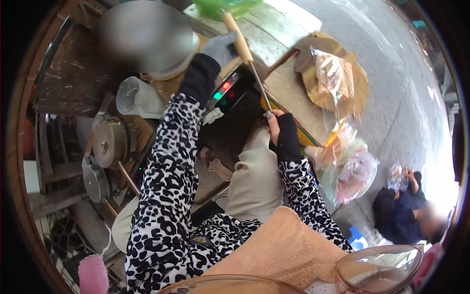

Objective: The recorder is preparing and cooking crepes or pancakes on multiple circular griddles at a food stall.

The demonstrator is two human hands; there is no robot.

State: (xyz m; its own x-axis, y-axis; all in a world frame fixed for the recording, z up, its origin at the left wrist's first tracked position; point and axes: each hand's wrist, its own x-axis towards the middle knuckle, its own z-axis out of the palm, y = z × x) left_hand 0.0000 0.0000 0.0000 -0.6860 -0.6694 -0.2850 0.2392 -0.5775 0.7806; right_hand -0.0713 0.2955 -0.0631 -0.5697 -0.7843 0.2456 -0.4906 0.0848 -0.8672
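Note:
A thin metal rod (258,81) slants across the upper middle, with a smooth tan cylinder (237,38) around its far part. Whether that cylinder is a wooden handle or a rolled wafer, I cannot tell. My left hand (219,50), in a grey glove, is closed at the cylinder's left side, its fingers partly hidden. Lower down, my right hand (276,128), in a black fingerless cover, pinches the near end of the rod between thumb and fingers. Beneath the rod lies a dark device with red and green lights (221,90), beside a crumpled white scrap (213,116).
At left are a large round pot (188,54), a clear plastic jug (139,97) and round metal pans (110,142) with long handles. To the right lie a bagged flat item (335,73) on a brown round board (360,90) and plastic bags (350,169). A person (399,210) is at lower right.

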